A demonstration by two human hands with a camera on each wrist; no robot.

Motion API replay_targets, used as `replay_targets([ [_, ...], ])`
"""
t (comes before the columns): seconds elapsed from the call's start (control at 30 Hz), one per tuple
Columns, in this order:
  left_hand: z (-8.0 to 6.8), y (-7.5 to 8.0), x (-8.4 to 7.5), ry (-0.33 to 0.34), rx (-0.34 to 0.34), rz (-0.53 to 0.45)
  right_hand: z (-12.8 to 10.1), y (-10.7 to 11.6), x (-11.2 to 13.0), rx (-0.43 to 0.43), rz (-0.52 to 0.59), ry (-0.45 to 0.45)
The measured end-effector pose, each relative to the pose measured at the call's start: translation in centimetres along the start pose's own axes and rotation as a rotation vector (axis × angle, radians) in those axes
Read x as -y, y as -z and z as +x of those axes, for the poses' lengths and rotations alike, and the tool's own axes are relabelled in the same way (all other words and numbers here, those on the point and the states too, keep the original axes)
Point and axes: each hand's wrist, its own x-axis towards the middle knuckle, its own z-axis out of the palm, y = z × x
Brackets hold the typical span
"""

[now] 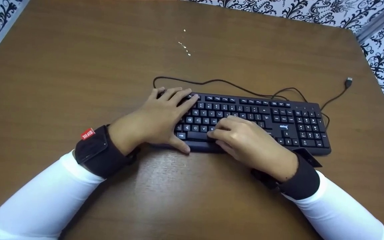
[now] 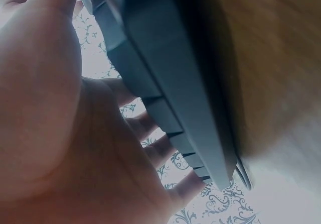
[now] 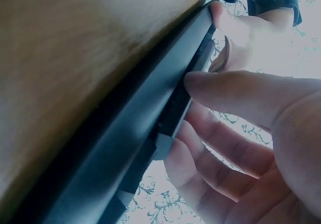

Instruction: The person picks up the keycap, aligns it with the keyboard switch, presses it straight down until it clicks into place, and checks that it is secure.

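Brown wooden surface (image 1: 78,66): carries everything. Black plastic corded keyboard (image 1: 262,120): lies flat at centre, its thin black cable (image 1: 218,81) looping behind to a loose USB plug (image 1: 348,81). My left hand (image 1: 160,118): grip spread, straight fingers resting on the keyboard's left end, thumb at its front edge. My right hand (image 1: 248,141): grip loosely curled, fingertips touching the middle keys, pinching nothing.

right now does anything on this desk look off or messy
Yes: the keyboard cable ends in a plug lying loose on the table, connected to nothing, and pale crumbs are scattered beyond the keyboard.
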Motion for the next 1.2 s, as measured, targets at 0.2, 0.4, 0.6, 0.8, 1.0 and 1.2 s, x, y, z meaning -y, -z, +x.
replay_targets([
  [0.2, 0.2, -0.1, 0.2, -0.005, 0.001, -0.002, 0.0, -0.3, -0.2, -0.01, -0.02, 0.006],
  [0.4, -0.1, -0.5, 0.5, -0.009, 0.0, 0.002, -0.1, -0.7, 0.1, -0.006, -0.036, 0.033],
  [0.6, -0.1, -0.6, 0.9, -0.003, -0.021, 0.002, 0.3, -0.7, 0.6, 0.017, -0.127, 0.053],
  [0.8, 0.0, -0.9, 1.2, 0.0, -0.01, -0.009, 0.3, -1.1, 1.3, 0.059, -0.19, 0.018],
  [1.0, -0.5, -2.1, 1.2, 0.007, -0.005, -0.037, 0.1, -2.0, 2.0, 0.084, -0.149, 0.003],
  [1.2, -1.0, -2.6, 1.5, 0.0, 0.02, -0.114, 0.3, -1.2, 1.0, 0.106, -0.026, -0.035],
])
